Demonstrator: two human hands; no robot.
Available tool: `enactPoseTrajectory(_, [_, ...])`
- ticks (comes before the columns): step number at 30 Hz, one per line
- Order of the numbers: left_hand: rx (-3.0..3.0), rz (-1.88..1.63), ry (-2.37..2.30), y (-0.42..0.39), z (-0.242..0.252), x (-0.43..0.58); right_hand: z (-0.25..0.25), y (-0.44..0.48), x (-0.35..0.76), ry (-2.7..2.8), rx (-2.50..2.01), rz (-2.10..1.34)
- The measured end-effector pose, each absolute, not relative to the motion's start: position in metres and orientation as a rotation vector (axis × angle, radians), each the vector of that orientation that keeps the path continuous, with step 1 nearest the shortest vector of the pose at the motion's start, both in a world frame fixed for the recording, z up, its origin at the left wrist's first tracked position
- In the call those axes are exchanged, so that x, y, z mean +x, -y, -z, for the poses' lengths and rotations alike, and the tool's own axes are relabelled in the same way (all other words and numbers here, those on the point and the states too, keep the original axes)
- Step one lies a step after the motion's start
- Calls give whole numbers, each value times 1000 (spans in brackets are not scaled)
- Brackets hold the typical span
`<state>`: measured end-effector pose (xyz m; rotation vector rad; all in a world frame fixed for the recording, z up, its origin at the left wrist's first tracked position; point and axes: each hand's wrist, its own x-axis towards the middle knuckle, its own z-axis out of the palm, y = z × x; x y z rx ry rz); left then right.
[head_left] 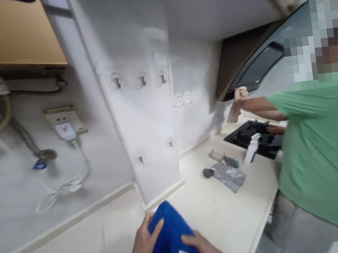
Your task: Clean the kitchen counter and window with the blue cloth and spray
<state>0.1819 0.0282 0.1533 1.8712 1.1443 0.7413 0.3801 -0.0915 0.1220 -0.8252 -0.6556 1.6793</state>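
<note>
A blue folded cloth (167,241) with a small white tag is held up over the near countertop, at the bottom middle of the head view. My left hand (145,238) grips its left edge, thumb on the front face and fingers behind. On the right side, my right hand (204,247) is closed on it, thumb across the front. The fingers behind the cloth are hidden, and its full shape runs out of the frame at the bottom.
On the white counter (204,216) lie a grey plastic bag (229,175), a dark scouring pad (208,173) and a white spray bottle (252,149). A co-worker in a green shirt (323,152) stands right, by the black gas hob (241,136), one hand raised to the range hood.
</note>
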Motion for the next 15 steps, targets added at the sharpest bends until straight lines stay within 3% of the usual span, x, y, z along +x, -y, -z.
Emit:
enactPoseTrajectory(7, [2052, -647, -1469, -63, -73, 172, -90, 81, 428, 275, -977, -1540])
enactPoseTrajectory(15, [2152, -529, -1562, -95, -23, 188, -69, 34, 460, 257, -1227, -1135])
